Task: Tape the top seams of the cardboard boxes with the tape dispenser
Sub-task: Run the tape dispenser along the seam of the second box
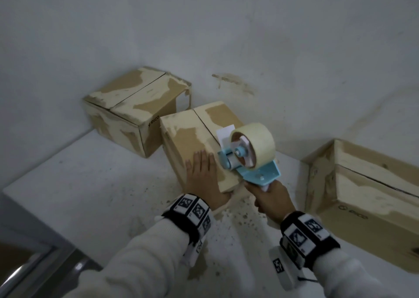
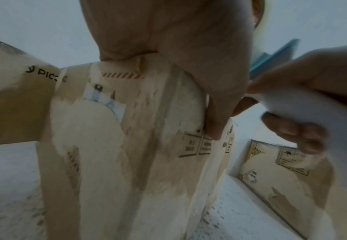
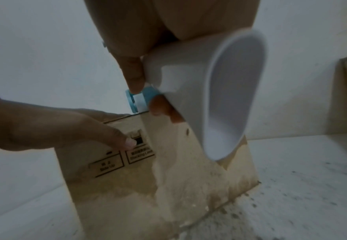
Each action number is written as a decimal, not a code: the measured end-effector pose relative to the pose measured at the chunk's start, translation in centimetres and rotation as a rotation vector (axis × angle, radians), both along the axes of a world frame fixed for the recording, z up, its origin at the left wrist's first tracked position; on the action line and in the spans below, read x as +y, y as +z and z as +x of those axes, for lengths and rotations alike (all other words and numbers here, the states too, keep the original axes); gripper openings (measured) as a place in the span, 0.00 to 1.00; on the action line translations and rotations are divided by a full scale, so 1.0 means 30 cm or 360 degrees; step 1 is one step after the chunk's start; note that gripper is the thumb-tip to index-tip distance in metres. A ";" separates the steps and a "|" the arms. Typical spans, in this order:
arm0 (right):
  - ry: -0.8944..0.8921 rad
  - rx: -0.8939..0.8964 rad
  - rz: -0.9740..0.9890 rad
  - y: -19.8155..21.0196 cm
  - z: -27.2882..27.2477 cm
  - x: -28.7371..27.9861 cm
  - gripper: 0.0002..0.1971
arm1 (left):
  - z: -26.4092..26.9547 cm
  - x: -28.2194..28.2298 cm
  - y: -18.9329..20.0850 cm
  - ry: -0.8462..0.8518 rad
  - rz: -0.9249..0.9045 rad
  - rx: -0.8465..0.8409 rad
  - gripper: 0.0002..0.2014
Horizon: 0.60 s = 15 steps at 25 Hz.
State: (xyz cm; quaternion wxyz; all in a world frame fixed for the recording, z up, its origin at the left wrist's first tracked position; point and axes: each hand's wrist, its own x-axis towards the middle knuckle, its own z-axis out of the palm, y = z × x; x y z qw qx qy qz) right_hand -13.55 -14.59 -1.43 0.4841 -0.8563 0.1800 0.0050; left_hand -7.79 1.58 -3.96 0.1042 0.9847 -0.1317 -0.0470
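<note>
The middle cardboard box (image 1: 181, 139) stands on the white surface with its dark top seam (image 1: 205, 125) running away from me. My left hand (image 1: 201, 173) lies flat on the near left flap, fingers straight, thumb (image 2: 214, 123) down the front face. My right hand (image 1: 268, 197) grips the white handle (image 3: 189, 73) of the blue tape dispenser (image 1: 260, 173). Its pale tape roll (image 1: 252, 146) sits over the seam's near end, with the front roller at the box top. The blade and tape end are hidden.
A second box (image 1: 136, 107) stands behind on the left against the wall, touching the middle box's corner. A third, larger box (image 1: 362, 184) stands to the right. The white surface (image 1: 90, 195) ends at an edge on the near left. Walls close the corner behind.
</note>
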 end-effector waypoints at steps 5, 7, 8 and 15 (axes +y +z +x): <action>-0.0055 0.0006 0.0123 -0.019 -0.160 -0.069 0.11 | -0.015 -0.007 0.018 0.0007 0.0103 0.0071 0.55; -0.0014 0.0025 0.0176 -0.012 -0.162 -0.081 0.07 | 0.010 -0.019 0.050 -0.0087 0.0183 0.0088 0.55; 0.0019 0.0042 0.0164 -0.005 -0.152 -0.090 0.06 | 0.033 -0.026 0.067 -0.0214 0.0258 0.0060 0.56; 0.0101 0.0150 0.0148 0.037 -0.092 -0.081 0.06 | 0.095 -0.033 0.101 -0.0885 0.0399 0.0108 0.41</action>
